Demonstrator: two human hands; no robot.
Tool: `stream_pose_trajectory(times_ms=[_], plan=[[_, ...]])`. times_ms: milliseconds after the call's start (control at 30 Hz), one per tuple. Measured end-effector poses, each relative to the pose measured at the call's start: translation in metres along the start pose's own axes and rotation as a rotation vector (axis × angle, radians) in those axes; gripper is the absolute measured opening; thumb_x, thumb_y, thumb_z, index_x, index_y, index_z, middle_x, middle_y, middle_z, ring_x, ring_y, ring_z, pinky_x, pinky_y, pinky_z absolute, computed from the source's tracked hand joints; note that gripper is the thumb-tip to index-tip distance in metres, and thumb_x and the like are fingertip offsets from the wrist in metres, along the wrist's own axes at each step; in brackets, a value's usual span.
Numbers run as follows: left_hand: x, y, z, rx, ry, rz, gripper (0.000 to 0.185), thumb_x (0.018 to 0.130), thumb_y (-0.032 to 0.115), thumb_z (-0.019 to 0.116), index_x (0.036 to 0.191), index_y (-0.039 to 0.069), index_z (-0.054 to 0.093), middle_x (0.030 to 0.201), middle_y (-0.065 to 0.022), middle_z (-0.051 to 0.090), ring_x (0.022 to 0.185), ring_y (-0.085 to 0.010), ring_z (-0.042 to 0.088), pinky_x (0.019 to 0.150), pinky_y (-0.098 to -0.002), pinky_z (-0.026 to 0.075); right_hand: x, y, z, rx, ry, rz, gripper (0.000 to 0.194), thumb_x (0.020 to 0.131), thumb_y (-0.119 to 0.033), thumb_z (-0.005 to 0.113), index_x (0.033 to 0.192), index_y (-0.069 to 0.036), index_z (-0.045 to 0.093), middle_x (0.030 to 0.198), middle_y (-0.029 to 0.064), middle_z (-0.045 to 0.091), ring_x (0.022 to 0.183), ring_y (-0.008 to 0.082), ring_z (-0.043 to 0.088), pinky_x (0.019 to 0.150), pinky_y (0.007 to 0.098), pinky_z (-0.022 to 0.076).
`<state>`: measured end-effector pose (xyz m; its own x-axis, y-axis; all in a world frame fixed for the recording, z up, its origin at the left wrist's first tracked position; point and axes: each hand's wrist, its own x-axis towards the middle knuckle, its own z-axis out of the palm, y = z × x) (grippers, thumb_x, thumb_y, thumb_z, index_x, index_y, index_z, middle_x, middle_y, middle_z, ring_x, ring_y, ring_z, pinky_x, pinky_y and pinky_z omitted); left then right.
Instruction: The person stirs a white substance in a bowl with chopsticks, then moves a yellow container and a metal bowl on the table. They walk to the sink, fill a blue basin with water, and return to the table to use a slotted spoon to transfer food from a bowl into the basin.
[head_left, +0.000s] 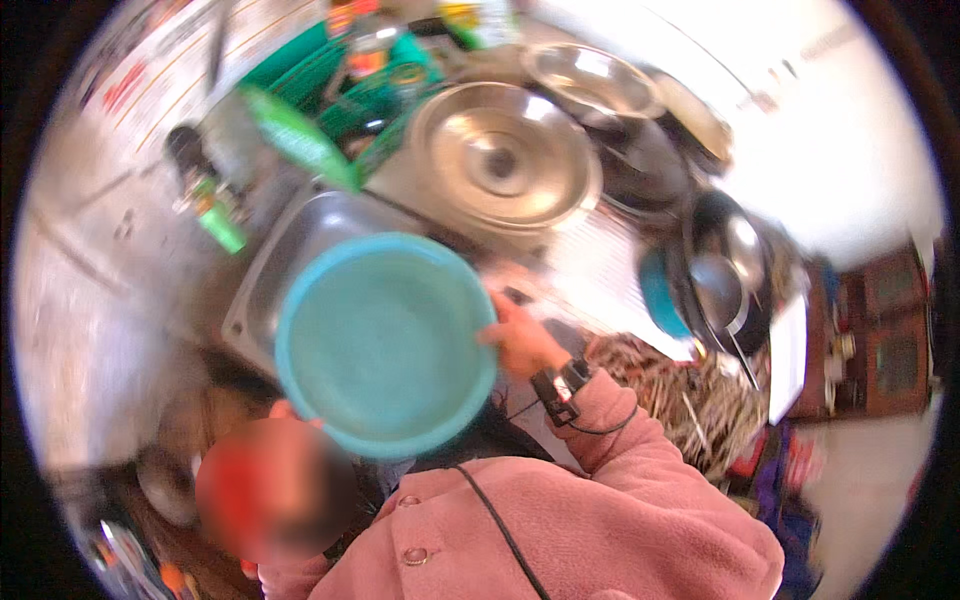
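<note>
A turquoise plastic basin (382, 345) is held before my body, partly over a stainless steel sink (262, 292). My right hand (525, 337) grips the basin's right rim, thumb on the inner side. At the lower left rim, fingers of my left hand (283, 409) show. A blurred patch covers most of that hand. Whether the basin has clear water in it, I cannot tell. Beyond it, a large round metal basin (442, 157) rests by the sink's far edge.
A green plastic rack (292, 60) with bottles stands at the back, a green packet (300, 139) leaning on it. Another metal bowl (600, 75) sits behind. On the right are a black wok (757, 315) and a heap of dry stalks (675, 382). A faucet (214, 217) shows left.
</note>
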<state>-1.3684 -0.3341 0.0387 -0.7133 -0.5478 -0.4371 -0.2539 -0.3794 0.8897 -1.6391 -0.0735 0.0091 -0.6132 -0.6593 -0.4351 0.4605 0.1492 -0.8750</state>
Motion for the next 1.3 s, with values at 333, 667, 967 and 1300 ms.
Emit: stream_pose_trajectory(times_ms=[333,667,967,1300], plan=[[-0.031,0.037,0.089,0.208,-0.320,0.037,0.032,0.083,0.013,0.075,0.105,0.006,0.054,0.085,0.0011,0.059,0.065,-0.0060,0.051,0.054,-0.0183,0.038,-0.176,-0.036,-0.046,0.424,0.127,-0.274,0.075,0.073,0.008,0.063,0.144,-0.001,0.039,0.135,0.0109,0.054,0.121,0.0224,0.054,0.103,0.0363,0.0452],[-0.110,0.050,0.210,0.134,-0.529,0.089,0.034,0.083,0.015,0.076,0.107,0.004,0.054,0.088,0.0004,0.061,0.067,-0.0056,0.054,0.054,-0.0173,0.040,-0.324,-0.059,-0.125,0.431,0.245,-0.420,0.073,0.075,0.009,0.060,0.145,0.000,0.040,0.131,0.0128,0.057,0.113,0.0211,0.060,0.097,0.0344,0.0497],[-0.160,0.038,0.282,0.177,-0.630,0.064,0.033,0.083,0.015,0.072,0.110,0.006,0.056,0.089,0.0014,0.060,0.072,-0.0055,0.054,0.058,-0.0199,0.041,-0.407,-0.057,-0.185,0.412,0.363,-0.411,0.070,0.073,0.009,0.058,0.141,0.001,0.043,0.124,0.0109,0.060,0.110,0.0207,0.060,0.094,0.0332,0.0499],[-0.180,0.038,0.334,0.190,-0.659,0.023,0.029,0.083,0.010,0.072,0.107,0.006,0.056,0.081,0.0051,0.057,0.063,-0.0028,0.048,0.054,-0.0178,0.037,-0.435,-0.030,-0.221,0.419,0.391,-0.462,0.070,0.074,0.006,0.060,0.142,0.001,0.042,0.129,0.0109,0.059,0.115,0.0207,0.059,0.102,0.0338,0.0457]])
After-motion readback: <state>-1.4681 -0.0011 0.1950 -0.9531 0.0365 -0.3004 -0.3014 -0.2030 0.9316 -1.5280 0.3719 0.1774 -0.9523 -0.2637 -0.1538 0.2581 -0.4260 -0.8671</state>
